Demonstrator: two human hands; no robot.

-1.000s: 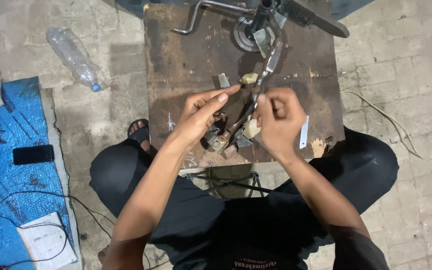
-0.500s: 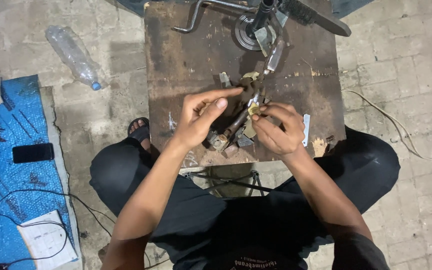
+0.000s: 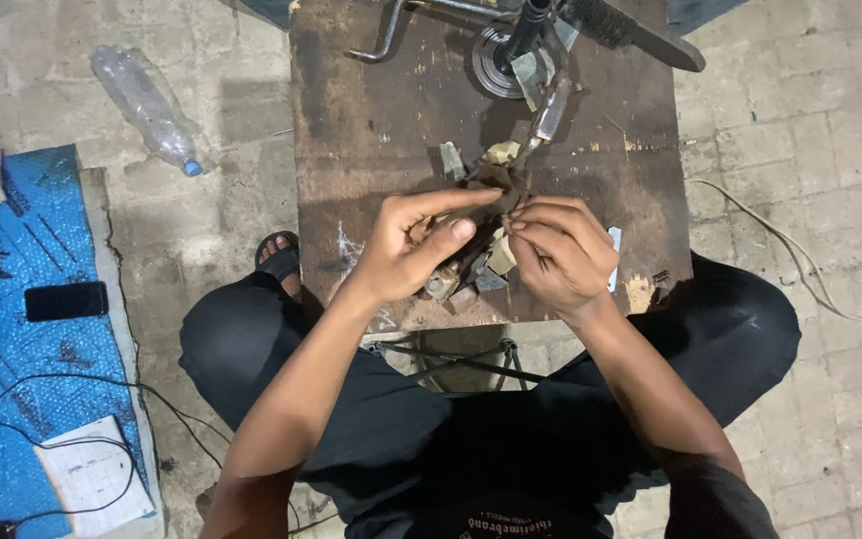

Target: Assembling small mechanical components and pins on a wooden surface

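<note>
Head camera view, looking straight down at a person seated on a paved floor with a small, rusty brown metal worktable (image 3: pixel 371 140) over their knees. Both bare hands meet near the table's front edge. The left hand (image 3: pixel 416 250) is curled, its forefinger stretched right and its thumb pressed against a dark metal part (image 3: pixel 496 180) that lies between the two hands. The right hand (image 3: pixel 561 255) has its fingertips pinched together on the same part from the other side. What exactly the part is cannot be told; it is dark, crumpled-looking and partly hidden by the fingers. Beneath the hands, small metal offcuts (image 3: pixel 471 279) lie on the table, touching one another.

At the table's far edge sits a round metal disc (image 3: pixel 496 65) with a dark upright rod rising from it, and a slim metal tool (image 3: pixel 551 110) slants from there toward the hands. A bent metal bar (image 3: pixel 381 40) lies at the far left corner.

On the floor to the left, a clear plastic bottle (image 3: pixel 147 105) with a blue cap lies on its side; whether anything is in it cannot be told. Further left, a blue mat (image 3: pixel 12 399) carries a black phone (image 3: pixel 67 299), a sheet of paper (image 3: pixel 92 474) and thin black cables. A pale cord (image 3: pixel 790 260) trails across the paving on the right.
</note>
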